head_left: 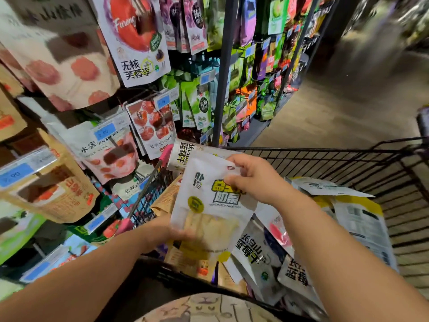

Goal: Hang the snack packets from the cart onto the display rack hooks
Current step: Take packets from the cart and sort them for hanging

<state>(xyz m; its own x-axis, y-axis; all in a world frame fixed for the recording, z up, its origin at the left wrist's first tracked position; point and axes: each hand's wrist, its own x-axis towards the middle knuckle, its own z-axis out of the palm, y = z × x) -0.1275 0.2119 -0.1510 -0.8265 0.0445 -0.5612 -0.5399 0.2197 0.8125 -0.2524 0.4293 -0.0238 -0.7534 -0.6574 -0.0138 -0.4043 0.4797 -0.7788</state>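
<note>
Snack packet, white with yellow-green lettering and a yellow lower panel: we are holding it upright above the wire cart, between both hands. Our left hand is gripping the packet's lower left edge, its fingers partly blurred and tucked beneath the bag. Our right hand is pinching the upper right corner, thumb and fingertips closed on the top seam near the hang hole. Directly behind the held packet a second white packet with dark lettering is showing, touching it at the top; we cannot tell whether either hand is also grasping that one.

Inside the cart, further packets are lying loose in a heap: white blueberry packets below the held bag, a kraft-coloured packet at its left, and a packet with a yellow edge lying face down at the right.

To the left, the display rack is carrying hanging packets in rows, among them a plum packet with a red fruit picture and a hawthorn packet, with blue price tags at the hook ends. We are standing close against the cart's near rim.
</note>
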